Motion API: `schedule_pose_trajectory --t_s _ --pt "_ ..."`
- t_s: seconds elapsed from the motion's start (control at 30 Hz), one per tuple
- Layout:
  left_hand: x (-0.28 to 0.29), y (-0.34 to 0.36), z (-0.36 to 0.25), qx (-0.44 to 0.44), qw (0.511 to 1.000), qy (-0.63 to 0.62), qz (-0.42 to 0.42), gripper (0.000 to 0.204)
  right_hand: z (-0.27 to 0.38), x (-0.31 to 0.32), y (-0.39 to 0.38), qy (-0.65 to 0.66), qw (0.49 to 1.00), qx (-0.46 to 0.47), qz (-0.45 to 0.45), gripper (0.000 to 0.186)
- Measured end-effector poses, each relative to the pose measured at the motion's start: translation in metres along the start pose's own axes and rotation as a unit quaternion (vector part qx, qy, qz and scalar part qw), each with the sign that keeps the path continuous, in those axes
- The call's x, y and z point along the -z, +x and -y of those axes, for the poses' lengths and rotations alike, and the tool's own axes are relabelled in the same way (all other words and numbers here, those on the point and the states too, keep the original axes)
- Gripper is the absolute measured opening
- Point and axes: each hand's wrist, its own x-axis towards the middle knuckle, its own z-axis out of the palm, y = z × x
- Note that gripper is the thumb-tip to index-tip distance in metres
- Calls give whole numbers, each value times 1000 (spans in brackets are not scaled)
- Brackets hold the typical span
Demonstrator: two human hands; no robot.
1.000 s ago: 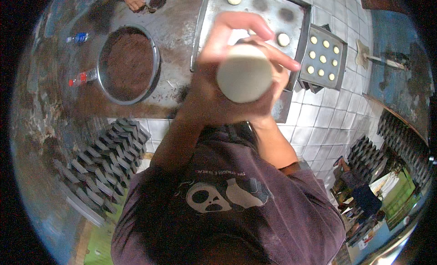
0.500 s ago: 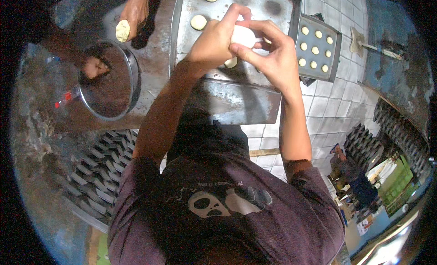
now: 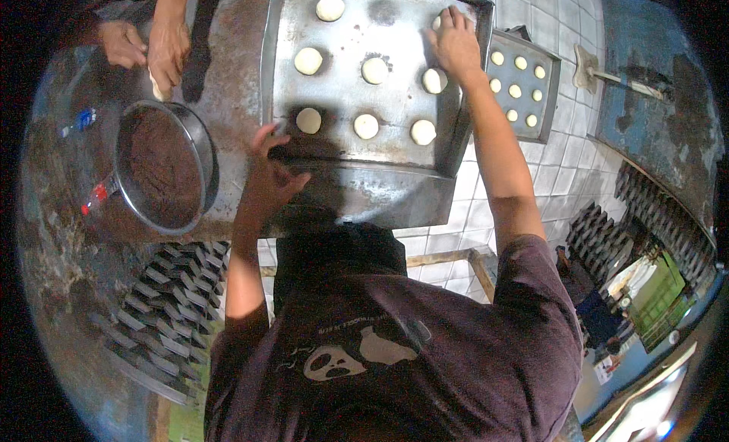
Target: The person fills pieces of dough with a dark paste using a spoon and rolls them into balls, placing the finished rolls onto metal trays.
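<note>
At the far right corner of the metal baking tray (image 3: 395, 157), my right hand (image 3: 457, 47) has its fingers around a pale dough ball (image 3: 437, 22), which is mostly hidden by them. Below that hand another dough ball (image 3: 434, 80) sits on the tray. Several more round balls lie spaced out in rows, among them one in the middle (image 3: 374, 71) and one at the near left (image 3: 308, 121). My left hand (image 3: 269, 172) is beside the tray's near left corner, fingers apart, with nothing in it.
A round metal bowl (image 3: 210, 149) of brown filling stands at the left. Behind it, another person's hands (image 3: 167, 58) hold a piece of dough (image 3: 158, 89). A second tray (image 3: 524, 85) of dough balls sits lower at the right, over the tiled floor (image 3: 486, 176).
My hands have come apart: the right reached to the tray's far right corner with the dough ball, the left moved back and left. The other person's left-side hand came out of the bowl.
</note>
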Motion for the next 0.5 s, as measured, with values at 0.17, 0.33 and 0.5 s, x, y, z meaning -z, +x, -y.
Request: schedule_pose_trajectory --t_s 0.17,0.33,0.5 --pt "9 -47 14 63 997 50 -18 96 1 -19 5 -11 999 15 -29 91" --pt "19 -73 9 107 990 -45 -75 94 -36 38 32 564 751 -327 105 89" --pt "19 -91 -1 157 983 -50 -82 89 -17 28 29 55 998 -27 25 76"
